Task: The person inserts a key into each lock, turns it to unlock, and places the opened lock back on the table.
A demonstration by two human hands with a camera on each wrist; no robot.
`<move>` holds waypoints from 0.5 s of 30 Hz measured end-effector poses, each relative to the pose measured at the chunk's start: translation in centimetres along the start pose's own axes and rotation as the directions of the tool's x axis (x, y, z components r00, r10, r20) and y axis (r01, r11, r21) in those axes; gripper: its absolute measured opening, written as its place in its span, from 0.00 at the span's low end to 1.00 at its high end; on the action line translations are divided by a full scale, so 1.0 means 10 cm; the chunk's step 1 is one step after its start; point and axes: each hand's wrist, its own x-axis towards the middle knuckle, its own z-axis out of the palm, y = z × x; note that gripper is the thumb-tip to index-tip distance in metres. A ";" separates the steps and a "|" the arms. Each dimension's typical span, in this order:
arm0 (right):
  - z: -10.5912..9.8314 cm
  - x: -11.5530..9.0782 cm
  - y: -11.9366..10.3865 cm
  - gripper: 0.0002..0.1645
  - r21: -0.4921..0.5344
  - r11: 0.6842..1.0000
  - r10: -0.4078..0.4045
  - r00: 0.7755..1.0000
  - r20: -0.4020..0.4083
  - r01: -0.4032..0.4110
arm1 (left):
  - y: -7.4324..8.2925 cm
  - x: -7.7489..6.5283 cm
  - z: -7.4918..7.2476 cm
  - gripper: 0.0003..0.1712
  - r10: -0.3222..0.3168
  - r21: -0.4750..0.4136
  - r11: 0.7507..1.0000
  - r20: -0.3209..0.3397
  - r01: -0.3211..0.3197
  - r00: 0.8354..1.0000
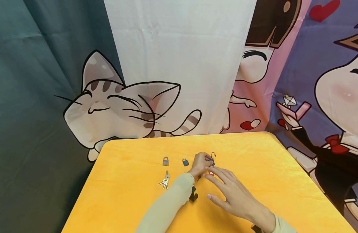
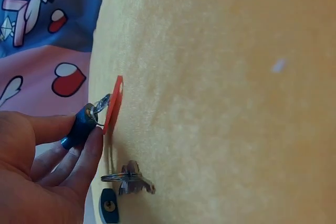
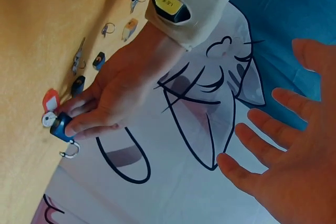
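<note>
My left hand (image 1: 200, 163) pinches a blue padlock (image 3: 62, 127) between thumb and fingers. Its shackle (image 1: 213, 154) stands swung out of the body. A silver key (image 2: 100, 107) sits in the lock's keyhole, and a red tag (image 2: 114, 106) hangs from the key's ring. My right hand (image 1: 234, 194) hovers to the right and nearer me, fingers spread and holding nothing. Close by the left hand are a ring of keys (image 2: 132, 179) and another blue padlock (image 2: 109, 205).
A silver padlock (image 1: 165, 161) and a small blue padlock (image 1: 185, 162) lie to the left on the yellow table cover (image 1: 123, 194). Nearer me is a bunch of keys (image 1: 165, 183). A printed cloth (image 1: 179, 64) hangs behind the table's far edge.
</note>
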 end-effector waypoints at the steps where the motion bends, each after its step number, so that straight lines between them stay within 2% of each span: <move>1: 0.00 0.00 0.00 0.33 0.000 1.000 0.000 1.000 -0.001 0.000 | -0.01 0.01 0.01 0.08 -0.002 0.002 1.000 -0.006 0.002 1.000; 10: 0.02 -0.01 -0.02 0.33 -0.004 1.000 0.006 1.000 -0.008 -0.006 | -0.01 0.05 0.06 0.04 -0.036 0.022 0.999 -0.042 0.037 0.998; 15: 0.02 -0.01 -0.02 0.32 0.000 1.000 0.003 1.000 -0.006 -0.003 | 0.01 0.07 0.06 0.06 -0.012 0.087 0.996 -0.070 0.018 0.997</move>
